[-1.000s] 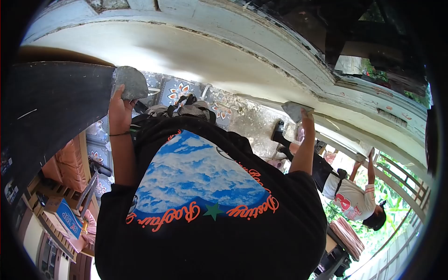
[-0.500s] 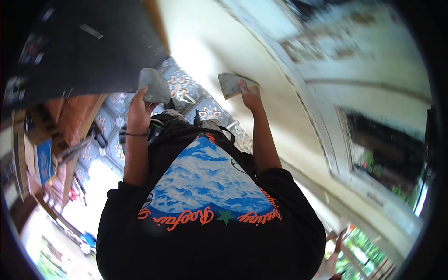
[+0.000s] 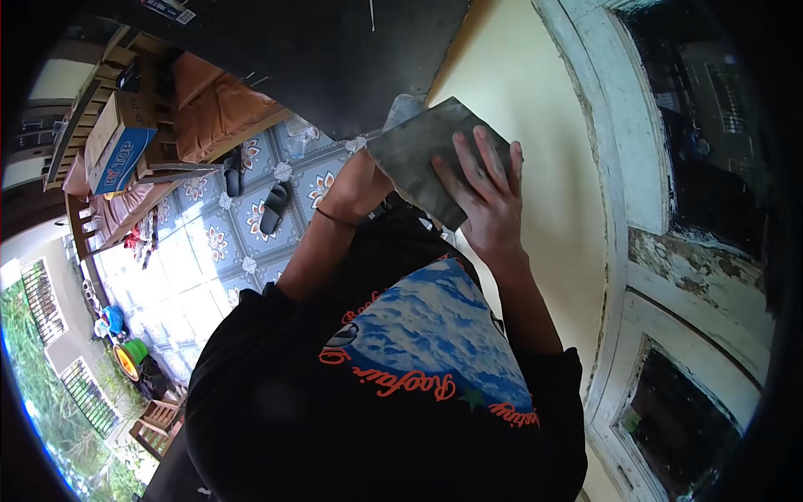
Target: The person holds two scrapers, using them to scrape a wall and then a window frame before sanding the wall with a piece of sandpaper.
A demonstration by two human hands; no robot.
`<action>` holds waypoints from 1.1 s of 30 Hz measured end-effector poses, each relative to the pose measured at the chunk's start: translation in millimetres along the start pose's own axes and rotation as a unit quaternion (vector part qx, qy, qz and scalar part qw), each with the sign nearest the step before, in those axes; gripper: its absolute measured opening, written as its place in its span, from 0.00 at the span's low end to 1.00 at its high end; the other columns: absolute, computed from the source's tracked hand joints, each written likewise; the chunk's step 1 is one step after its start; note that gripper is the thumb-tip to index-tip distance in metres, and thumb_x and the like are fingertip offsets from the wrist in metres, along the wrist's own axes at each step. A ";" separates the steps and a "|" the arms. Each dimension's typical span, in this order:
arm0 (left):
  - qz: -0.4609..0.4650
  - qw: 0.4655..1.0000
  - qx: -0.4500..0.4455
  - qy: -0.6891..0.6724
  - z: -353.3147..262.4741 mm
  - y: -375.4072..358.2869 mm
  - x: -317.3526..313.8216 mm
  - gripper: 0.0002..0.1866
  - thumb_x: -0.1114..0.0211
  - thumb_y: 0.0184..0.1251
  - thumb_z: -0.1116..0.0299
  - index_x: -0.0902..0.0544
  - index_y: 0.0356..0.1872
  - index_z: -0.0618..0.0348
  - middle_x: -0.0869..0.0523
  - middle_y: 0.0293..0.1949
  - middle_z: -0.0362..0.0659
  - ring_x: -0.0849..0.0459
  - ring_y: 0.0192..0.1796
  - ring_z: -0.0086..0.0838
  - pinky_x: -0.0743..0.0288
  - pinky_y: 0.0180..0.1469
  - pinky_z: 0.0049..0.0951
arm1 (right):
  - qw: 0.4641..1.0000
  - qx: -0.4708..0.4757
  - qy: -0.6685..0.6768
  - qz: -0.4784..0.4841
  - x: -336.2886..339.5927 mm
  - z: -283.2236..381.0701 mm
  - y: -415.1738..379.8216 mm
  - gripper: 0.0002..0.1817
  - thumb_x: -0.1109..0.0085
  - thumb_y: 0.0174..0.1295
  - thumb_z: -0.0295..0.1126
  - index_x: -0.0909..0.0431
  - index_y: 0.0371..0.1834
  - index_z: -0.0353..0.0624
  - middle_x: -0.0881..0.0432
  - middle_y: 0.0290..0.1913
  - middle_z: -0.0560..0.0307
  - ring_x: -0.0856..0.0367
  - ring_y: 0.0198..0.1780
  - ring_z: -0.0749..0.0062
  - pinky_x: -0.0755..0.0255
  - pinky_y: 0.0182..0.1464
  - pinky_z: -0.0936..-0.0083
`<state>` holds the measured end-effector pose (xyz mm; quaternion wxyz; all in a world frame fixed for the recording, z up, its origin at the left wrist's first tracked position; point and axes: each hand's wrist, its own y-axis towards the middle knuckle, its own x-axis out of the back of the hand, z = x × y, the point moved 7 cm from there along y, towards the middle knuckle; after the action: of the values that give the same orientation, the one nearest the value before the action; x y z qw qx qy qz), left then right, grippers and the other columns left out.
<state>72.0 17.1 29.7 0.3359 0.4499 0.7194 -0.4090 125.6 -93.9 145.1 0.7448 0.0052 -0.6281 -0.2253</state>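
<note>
My right hand holds a flat, dark grey, square-edged plate. Its fingers lie spread over the plate's upper face, and the thumb is out of sight underneath. Just left of it, my left hand wears a dark band at the wrist, its fingers hidden behind the plate. Beyond the plate's far edge shows part of a lighter grey rounded plate, the piece held in my left hand. The two plates overlap in this view, in front of my black shirt.
A large black panel stands ahead, beside a cream wall. On the right is a worn white-framed window. Black slippers lie on patterned floor tiles. To the left, a cardboard box rests on wooden furniture.
Both hands have come together from being apart. The flat plate has turned over, with fingers instead of thumb on its visible face, and now covers most of the rounded plate. My view has swung round.
</note>
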 end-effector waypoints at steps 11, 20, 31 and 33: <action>0.176 0.942 0.231 -0.168 59.0 -6.4 -97.4 0.25 0.54 0.64 0.56 0.37 0.55 0.67 0.29 0.51 0.53 0.25 0.48 0.36 0.30 0.51 0.32 | 0.997 -0.023 -0.035 -0.072 49.9 -10.3 -69.1 0.14 0.56 0.56 0.37 0.24 0.43 0.62 0.34 0.58 0.57 0.45 0.64 0.58 0.68 0.64 0.50; 0.129 0.975 0.171 0.062 99.0 -38.2 -98.0 0.24 0.43 0.56 0.72 0.37 0.54 0.66 0.28 0.49 0.50 0.24 0.48 0.34 0.28 0.50 0.31 | 0.991 -0.066 -0.016 -0.115 77.2 -16.8 -121.5 0.18 0.52 0.54 0.44 0.26 0.49 0.57 0.40 0.61 0.44 0.49 0.65 0.54 0.65 0.64 0.53; 0.081 0.975 0.187 0.084 84.0 -44.9 -88.5 0.21 0.45 0.58 0.71 0.35 0.53 0.65 0.26 0.47 0.48 0.24 0.47 0.31 0.29 0.50 0.29 | 0.693 -0.251 0.670 -0.081 13.7 -49.7 -105.4 0.35 0.45 0.54 0.36 0.50 0.62 0.34 0.43 0.61 0.48 0.43 0.61 0.69 0.47 0.60 0.74; 0.072 0.969 0.195 0.136 82.1 -38.9 -83.3 0.21 0.45 0.59 0.70 0.34 0.52 0.65 0.25 0.46 0.48 0.24 0.47 0.31 0.29 0.50 0.28 | 0.726 -0.277 0.624 -0.081 -0.9 -52.4 -100.9 0.32 0.46 0.55 0.36 0.46 0.60 0.33 0.36 0.56 0.51 0.37 0.57 0.70 0.42 0.56 0.76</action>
<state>76.4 -97.1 75.6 0.1700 0.6088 0.6303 -0.4508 141.4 -198.7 103.9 0.9160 -0.0113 0.0711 -0.3946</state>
